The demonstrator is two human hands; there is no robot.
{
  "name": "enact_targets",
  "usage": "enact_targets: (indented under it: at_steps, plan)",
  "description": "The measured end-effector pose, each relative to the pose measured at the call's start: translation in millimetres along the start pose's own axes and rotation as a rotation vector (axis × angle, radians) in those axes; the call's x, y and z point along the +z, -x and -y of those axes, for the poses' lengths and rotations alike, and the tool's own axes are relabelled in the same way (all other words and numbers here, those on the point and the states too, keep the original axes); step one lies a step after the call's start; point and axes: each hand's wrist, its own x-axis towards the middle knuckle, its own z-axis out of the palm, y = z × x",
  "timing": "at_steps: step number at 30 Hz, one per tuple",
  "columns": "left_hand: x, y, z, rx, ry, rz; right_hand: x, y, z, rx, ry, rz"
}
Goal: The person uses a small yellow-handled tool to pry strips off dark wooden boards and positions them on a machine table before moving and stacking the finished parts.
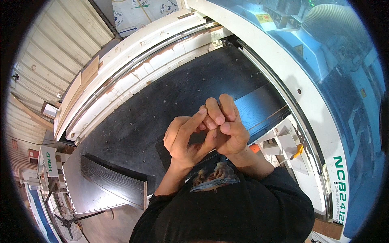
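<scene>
Two hands meet in front of your chest, raised above the black machine bed (162, 101) and pressed against each other. Your left hand (184, 139) has its index finger stretched up and to the right, its tip touching the curled fingers of your right hand (229, 131). Your right hand is folded into a loose fist, the knuckles uppermost and the thumb lying across the left palm. Both grips are closed on each other; whether anything small sits pinched between the fingers cannot be told, since the fingers hide that spot. Neither hand touches the bed or any board.

Below your hands the bed runs diagonally, dark, dotted with small pale points. A blue-tinted dark panel (259, 107) lies just right of your right hand, beneath the white curved machine frame (291, 81). To your lower left a dark wood-grain board (111, 184) rests on a grey metal table (75, 170), well apart from both hands. A white guide rail (133, 60) borders the bed's far side. Your black sleeves (227, 210) fill the lower edge of the view, and a floor fan (67, 224) stands in the bottom left corner.
</scene>
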Motion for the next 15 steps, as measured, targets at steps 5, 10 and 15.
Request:
enact_targets:
  at_steps: [5, 10, 15]
  plan:
    - [0.7, 1.3, 0.6, 0.001, 0.002, -0.007, -2.0, 0.2, 0.9, 0.012, 0.0, 0.016]
    - [-1.1, -3.6, -1.5, -0.014, 0.006, -0.026, -2.0, -0.2, 2.2, 0.025, -0.092, 0.082]
    - [-3.2, 1.0, -1.8, -0.043, 0.029, 0.009, -4.7, 1.4, 0.6, 0.021, -0.054, 0.089]
